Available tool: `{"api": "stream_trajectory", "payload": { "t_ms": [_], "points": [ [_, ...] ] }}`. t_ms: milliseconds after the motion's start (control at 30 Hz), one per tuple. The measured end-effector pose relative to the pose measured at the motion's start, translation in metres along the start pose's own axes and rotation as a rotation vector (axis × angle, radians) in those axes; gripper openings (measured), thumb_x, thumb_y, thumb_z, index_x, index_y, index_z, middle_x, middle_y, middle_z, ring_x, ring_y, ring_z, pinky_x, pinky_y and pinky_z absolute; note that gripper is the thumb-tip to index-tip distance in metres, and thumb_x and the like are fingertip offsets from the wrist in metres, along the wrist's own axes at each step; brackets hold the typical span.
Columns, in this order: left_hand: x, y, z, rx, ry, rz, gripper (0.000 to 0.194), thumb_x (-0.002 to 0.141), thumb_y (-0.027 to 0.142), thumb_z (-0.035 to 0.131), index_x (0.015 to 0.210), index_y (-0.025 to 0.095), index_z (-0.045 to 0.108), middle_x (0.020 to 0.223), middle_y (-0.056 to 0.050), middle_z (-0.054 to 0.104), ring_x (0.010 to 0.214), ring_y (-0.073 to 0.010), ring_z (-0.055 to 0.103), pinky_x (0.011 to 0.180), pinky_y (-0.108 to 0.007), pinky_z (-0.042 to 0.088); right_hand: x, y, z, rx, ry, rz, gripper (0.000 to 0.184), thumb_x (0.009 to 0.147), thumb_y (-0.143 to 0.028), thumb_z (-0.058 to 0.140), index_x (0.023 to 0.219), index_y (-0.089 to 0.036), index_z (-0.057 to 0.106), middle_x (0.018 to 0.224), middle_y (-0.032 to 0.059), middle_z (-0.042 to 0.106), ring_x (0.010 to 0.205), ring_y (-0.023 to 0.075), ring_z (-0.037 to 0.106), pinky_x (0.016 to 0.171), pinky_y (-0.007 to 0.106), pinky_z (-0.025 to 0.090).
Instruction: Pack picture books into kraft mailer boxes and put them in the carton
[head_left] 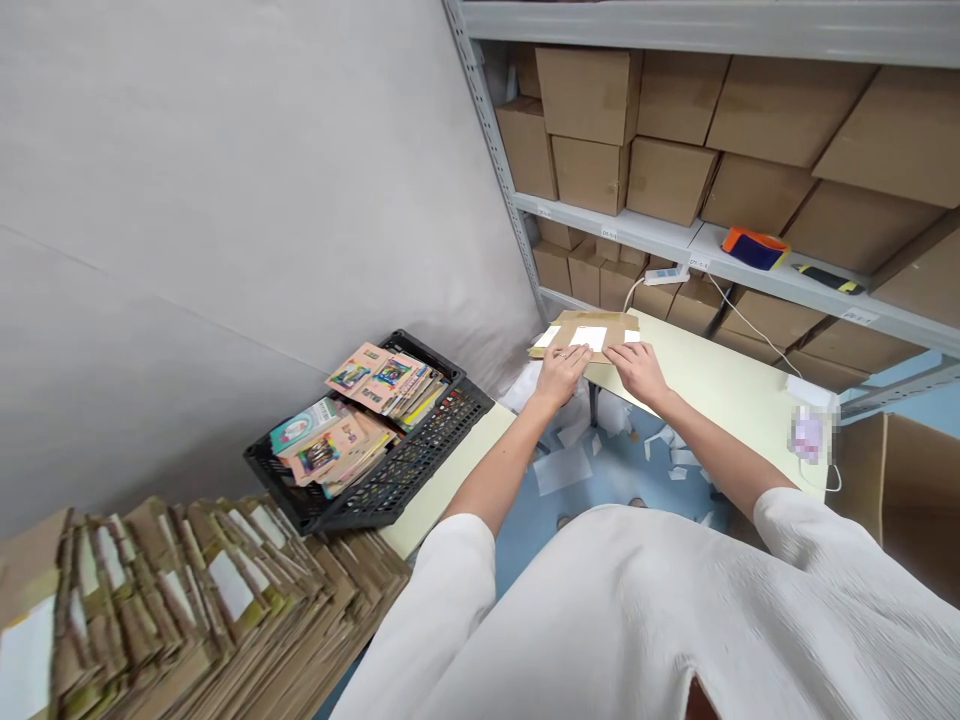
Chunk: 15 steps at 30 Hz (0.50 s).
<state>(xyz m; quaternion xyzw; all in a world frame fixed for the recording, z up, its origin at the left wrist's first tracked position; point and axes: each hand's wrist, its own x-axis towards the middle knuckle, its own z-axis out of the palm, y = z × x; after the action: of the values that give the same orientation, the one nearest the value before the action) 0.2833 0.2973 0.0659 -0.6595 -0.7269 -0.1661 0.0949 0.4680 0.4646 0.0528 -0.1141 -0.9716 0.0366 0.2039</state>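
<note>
Left fingers [576,355] and right fingers [616,352] at near edge of parcel [589,337]. Right of right fingers: bare tabletop [720,385], low sideways pass open up to the blurred purple item [810,432]. Beyond fingers: shelf edge [660,248] and boxes [671,180] block; white cable [634,288] near parcel. Left of left fingers: wall [300,190]; bodyward and left, black crate [409,480]. Bodyward, between forearms: open down to floor [607,480].

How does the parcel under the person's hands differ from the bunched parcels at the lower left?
Number: the parcel is a single piece, while the bunched parcels are many.
Pose: the parcel lies roughly flat, whereas the bunched parcels lean tilted against one another.
Contact: the left hand and right hand touch the parcel; neither touches the bunched parcels.
Shared: both are brown with white patches.
</note>
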Motion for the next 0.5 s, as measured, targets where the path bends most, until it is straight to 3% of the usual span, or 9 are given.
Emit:
{"api": "stream_trajectory", "payload": {
  "t_ms": [133, 233, 500],
  "points": [
    [-0.012, -0.017, -0.014, 0.001, 0.018, -0.002, 0.05, 0.111, 0.011, 0.045, 0.151, 0.026, 0.071, 0.155, -0.013, 0.073, 0.146, -0.0263, 0.068, 0.119, -0.05, 0.045, 0.012, -0.023, 0.008, 0.025, 0.022, 0.008, 0.053, 0.111, -0.02, 0.043, 0.158, -0.025, 0.068, 0.149, 0.0116, 0.076, 0.125, 0.0342, 0.058, 0.108, 0.05, 0.039],
    [-0.032, -0.034, -0.036, 0.029, 0.052, -0.062, 0.049, 0.113, 0.014, 0.041, 0.151, 0.025, 0.072, 0.155, -0.013, 0.073, 0.147, -0.0268, 0.067, 0.119, -0.051, 0.045, 0.034, -0.046, 0.015, 0.05, 0.065, -0.031, 0.053, 0.111, -0.021, 0.045, 0.159, -0.025, 0.067, 0.15, 0.012, 0.075, 0.125, 0.0342, 0.058, 0.109, 0.051, 0.039],
    [-0.118, -0.066, -0.108, 0.172, 0.167, -0.338, 0.051, 0.115, 0.017, 0.038, 0.154, 0.026, 0.069, 0.157, -0.014, 0.071, 0.149, -0.0282, 0.065, 0.121, -0.056, 0.044, 0.119, -0.127, 0.034, 0.159, 0.148, -0.322, 0.053, 0.111, -0.021, 0.048, 0.161, -0.028, 0.066, 0.149, 0.011, 0.075, 0.127, 0.0335, 0.059, 0.11, 0.051, 0.04]
  ]
}}
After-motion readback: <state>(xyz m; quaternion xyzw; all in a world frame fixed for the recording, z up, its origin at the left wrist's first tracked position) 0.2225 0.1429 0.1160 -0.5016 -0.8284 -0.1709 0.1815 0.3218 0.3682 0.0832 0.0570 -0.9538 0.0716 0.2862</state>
